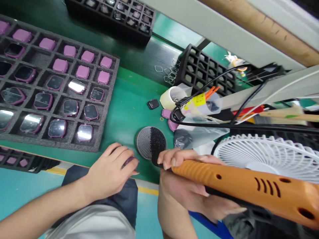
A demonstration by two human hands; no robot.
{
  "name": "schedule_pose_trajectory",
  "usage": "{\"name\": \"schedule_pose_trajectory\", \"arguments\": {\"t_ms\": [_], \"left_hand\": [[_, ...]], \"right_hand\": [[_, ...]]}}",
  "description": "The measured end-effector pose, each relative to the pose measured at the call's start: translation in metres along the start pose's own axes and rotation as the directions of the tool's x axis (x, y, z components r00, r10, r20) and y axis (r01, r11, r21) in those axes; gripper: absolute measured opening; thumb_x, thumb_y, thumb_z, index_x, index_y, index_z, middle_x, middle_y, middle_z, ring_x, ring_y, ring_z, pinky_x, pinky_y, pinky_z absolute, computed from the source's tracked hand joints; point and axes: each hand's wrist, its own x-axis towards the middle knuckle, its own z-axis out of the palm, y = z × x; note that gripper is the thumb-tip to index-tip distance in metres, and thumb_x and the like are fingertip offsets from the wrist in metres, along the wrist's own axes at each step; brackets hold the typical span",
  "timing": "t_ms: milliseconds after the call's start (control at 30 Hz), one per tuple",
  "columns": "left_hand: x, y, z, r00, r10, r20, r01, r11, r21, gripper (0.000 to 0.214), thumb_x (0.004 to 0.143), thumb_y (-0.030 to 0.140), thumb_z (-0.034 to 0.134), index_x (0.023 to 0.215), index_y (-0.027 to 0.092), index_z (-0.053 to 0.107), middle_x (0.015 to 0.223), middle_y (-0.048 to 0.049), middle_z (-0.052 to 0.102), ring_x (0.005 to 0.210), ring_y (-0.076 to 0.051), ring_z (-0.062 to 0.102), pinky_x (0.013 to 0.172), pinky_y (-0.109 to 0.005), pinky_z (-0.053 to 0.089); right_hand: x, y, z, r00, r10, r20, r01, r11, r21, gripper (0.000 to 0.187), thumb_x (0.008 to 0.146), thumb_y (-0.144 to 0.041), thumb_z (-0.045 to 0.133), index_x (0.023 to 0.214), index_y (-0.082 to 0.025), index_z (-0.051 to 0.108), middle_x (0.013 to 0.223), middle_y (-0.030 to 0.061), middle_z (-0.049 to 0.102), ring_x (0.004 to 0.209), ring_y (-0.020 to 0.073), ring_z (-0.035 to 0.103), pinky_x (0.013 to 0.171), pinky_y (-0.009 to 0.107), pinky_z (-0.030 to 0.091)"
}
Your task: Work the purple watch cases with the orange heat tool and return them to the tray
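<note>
My left hand [113, 169] is closed at the front edge of the green bench, its fingers curled round a purple watch case [129, 161] that they mostly hide. In my right hand [184, 179] lies an orange electric screwdriver [219, 181] with a ribbed grip and vent slots. Its dark front end points left, beside a round perforated dish [144, 142] whose right half is covered with small black pieces. The bit's tip cannot be made out. To the left, a grey foam tray [108, 109] holds purple cases, some with dark glass faces up, in separate compartments.
Behind the dish lie a small black square part [153, 104] and loose purple cases [166, 113]. A white cup [171, 96], a plastic bag [199, 132] and a black cable [199, 124] crowd the right. A white fan [261, 152] stands near the screwdriver. More black trays [139, 36] sit behind.
</note>
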Motion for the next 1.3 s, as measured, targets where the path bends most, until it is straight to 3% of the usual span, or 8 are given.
{"name": "schedule_pose_trajectory", "arguments": {"t_ms": [233,500,667,900,1067,1300], "left_hand": [[-0.002,0.0,-0.003,0.999,0.019,0.041,-0.016,0.996,-0.087,0.026,0.102,0.018,0.065,0.127,0.013,0.07,0.137,-0.0131,0.071,0.127,-0.033,0.063,0.118,-0.055,0.046],[-0.003,-0.002,0.0,1.0,0.022,0.014,-0.021,0.998,-0.061,0.029,0.097,0.012,0.069,0.126,0.017,0.073,0.131,-0.0109,0.073,0.122,-0.029,0.065,0.116,-0.053,0.049],[-0.002,-0.002,0.0,0.999,0.044,-0.023,-0.045,0.998,-0.035,0.023,0.104,0.017,0.067,0.126,0.02,0.075,0.126,-0.0101,0.075,0.119,-0.028,0.066,0.112,-0.053,0.051],[-0.002,-0.003,0.0,0.999,0.044,-0.027,-0.045,0.998,-0.051,0.023,0.106,0.026,0.071,0.128,0.022,0.075,0.126,-0.0095,0.075,0.118,-0.029,0.065,0.111,-0.054,0.051],[-0.002,-0.002,-0.001,0.999,0.043,-0.027,-0.044,0.998,-0.046,0.027,0.103,0.018,0.069,0.129,0.022,0.076,0.124,-0.0101,0.073,0.115,-0.029,0.064,0.11,-0.054,0.05],[-0.001,-0.003,-0.002,0.998,0.037,-0.046,-0.04,0.997,-0.063,0.025,0.103,0.017,0.068,0.126,0.022,0.076,0.12,-0.0094,0.074,0.113,-0.028,0.065,0.109,-0.053,0.051]], "right_hand": [[-0.002,0.001,-0.004,1.0,0.005,0.01,-0.005,1.0,-0.005,0.065,0.1,-0.084,0.04,0.118,-0.03,0.07,0.079,-0.002,0.067,0.057,0.0178,0.057,0.05,0.037,0.051],[-0.005,0.0,-0.006,0.999,0.033,0.006,-0.033,0.999,-0.013,0.061,0.1,-0.083,0.04,0.117,-0.031,0.069,0.082,-0.0015,0.069,0.059,0.0191,0.06,0.052,0.038,0.053],[-0.004,0.002,-0.005,1.0,0.024,0.019,-0.024,1.0,0.014,0.057,0.098,-0.08,0.051,0.118,-0.031,0.071,0.081,-0.0004,0.069,0.06,0.0191,0.059,0.052,0.038,0.052],[-0.007,-0.024,0.011,0.997,0.041,-0.063,-0.047,0.995,-0.083,0.065,0.1,-0.085,0.036,0.122,-0.035,0.07,0.083,-0.0018,0.064,0.065,0.0195,0.057,0.061,0.041,0.054],[-0.007,-0.037,0.024,0.993,0.102,-0.057,-0.107,0.989,-0.1,0.046,0.096,-0.076,0.064,0.116,-0.035,0.07,0.083,-0.0029,0.065,0.064,0.0194,0.058,0.061,0.042,0.055],[-0.013,-0.026,0.02,0.995,0.093,0.037,-0.09,0.994,-0.067,0.048,0.098,-0.075,0.062,0.117,-0.032,0.069,0.082,-0.0021,0.066,0.064,0.0184,0.06,0.06,0.042,0.057]]}}
